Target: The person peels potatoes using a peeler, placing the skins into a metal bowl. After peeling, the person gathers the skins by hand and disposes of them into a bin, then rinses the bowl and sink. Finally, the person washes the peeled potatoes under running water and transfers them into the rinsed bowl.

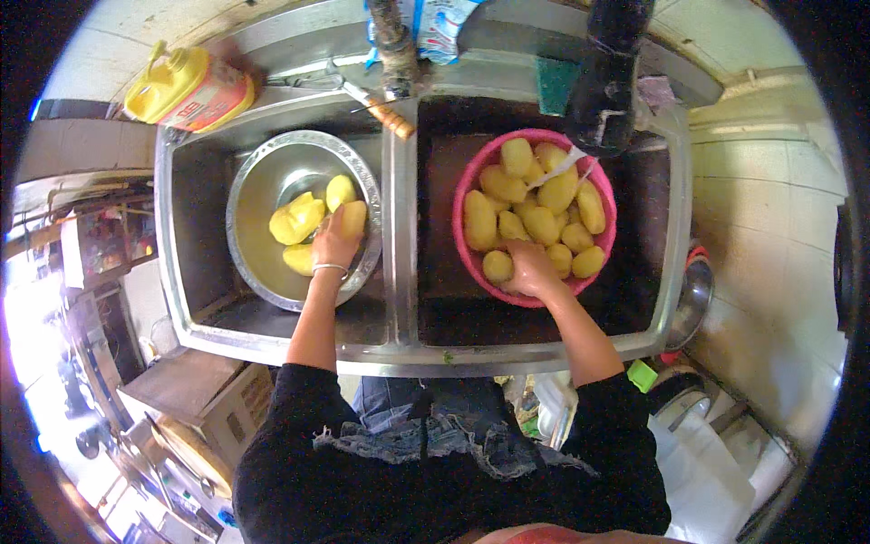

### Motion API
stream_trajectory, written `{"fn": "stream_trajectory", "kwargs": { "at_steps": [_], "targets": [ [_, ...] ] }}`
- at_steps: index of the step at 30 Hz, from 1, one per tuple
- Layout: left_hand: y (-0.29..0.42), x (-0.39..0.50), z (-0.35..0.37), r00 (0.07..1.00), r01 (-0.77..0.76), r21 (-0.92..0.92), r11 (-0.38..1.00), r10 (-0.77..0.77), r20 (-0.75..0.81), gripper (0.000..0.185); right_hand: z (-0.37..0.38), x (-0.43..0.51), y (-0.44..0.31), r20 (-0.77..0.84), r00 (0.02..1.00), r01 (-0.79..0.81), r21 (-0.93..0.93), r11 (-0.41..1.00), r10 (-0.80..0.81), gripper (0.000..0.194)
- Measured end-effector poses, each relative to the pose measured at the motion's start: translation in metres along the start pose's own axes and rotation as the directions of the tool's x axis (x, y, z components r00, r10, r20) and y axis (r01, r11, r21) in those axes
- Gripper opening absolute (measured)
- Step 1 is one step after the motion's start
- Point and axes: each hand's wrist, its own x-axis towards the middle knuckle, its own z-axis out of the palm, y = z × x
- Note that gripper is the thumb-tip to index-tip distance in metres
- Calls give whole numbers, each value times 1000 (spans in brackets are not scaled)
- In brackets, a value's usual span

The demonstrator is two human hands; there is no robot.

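Observation:
My left hand [333, 243] reaches into a steel bowl [260, 272] in the left sink basin, its fingers around a yellow peeled potato [353, 219]. Other peeled potatoes [297, 219] lie around it in the bowl. In the right basin stands a pink plastic tub [460, 183] full of yellowish potatoes [541, 225]. My right hand [531, 268] is down among them at the near side, with one potato [497, 266] between thumb and fingers. Its fingertips are partly hidden. White streaks that look like running water [559, 168] cross the tub's far right side.
A metal divider [399, 238] separates the two basins. On the back ledge are a yellow jug [190, 88], a wooden-handled tool [384, 117], a green scouring pad [557, 85] and a blue-and-white packet [442, 30]. A black cylindrical fixture [607, 81] overhangs the right basin's back corner.

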Motion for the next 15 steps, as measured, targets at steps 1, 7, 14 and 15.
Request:
{"fn": "stream_trajectory", "kwargs": {
  "at_steps": [1, 7, 14, 15],
  "targets": [
    [6, 3, -2, 987, -79, 76, 994, 89, -135, 57, -1, -2, 0, -20, 1000, -8, 3, 1000, 8, 61],
    [166, -8, -77, 691, -674, -221, 705, 496, -526, 26, 20, -11, 13, 65, 997, -50, 78, 996, 45, 69],
    [274, 17, -3, 764, 311, -946, 87, 569, 304, 63, -55, 37, 2, -514, 755, 506, 852, 137, 406, 47],
    [285, 17, 0, 732, 421, -905, -58, 611, 301, 65, -77, 49, -8, -558, 714, 586, 807, 76, 422, 45]
  ]
}}
